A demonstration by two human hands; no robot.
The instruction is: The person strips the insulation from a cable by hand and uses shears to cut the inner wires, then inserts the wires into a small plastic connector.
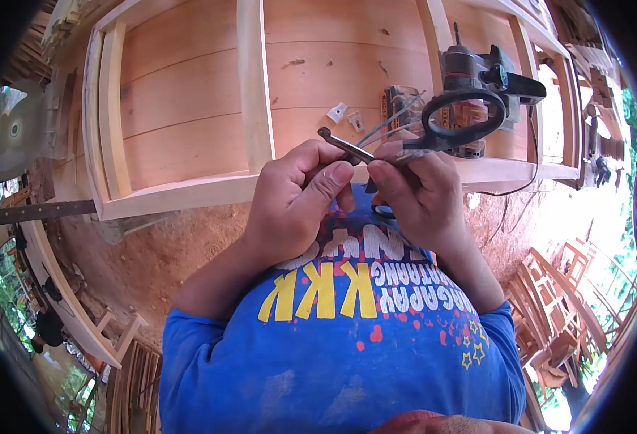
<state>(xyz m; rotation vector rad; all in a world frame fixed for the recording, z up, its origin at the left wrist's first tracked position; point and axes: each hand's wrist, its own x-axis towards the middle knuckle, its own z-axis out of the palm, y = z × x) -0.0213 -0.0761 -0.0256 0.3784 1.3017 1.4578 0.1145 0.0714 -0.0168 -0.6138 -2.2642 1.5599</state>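
Observation:
My left hand (297, 192) is closed, its thumb and fingers pinching near a slim dark metal piece (346, 146) with a rounded end. This piece slants across to the thumb of my right hand (423, 177). My right hand is closed around scissors with black handles. One large scissor loop (503, 116) sticks out above its fingers, and another dark loop shows partly below the hand. Thin grey wires (399, 116) run up and right from between the hands. My fingers hide where these things meet.
Before me lies a wooden frame panel (188, 192) with slats. On it stand a power tool (470, 69) with a black cord and two small pale pieces (337, 113). Wooden chair frames (561, 304) are stacked at right; a long wooden piece (73, 304) is at left.

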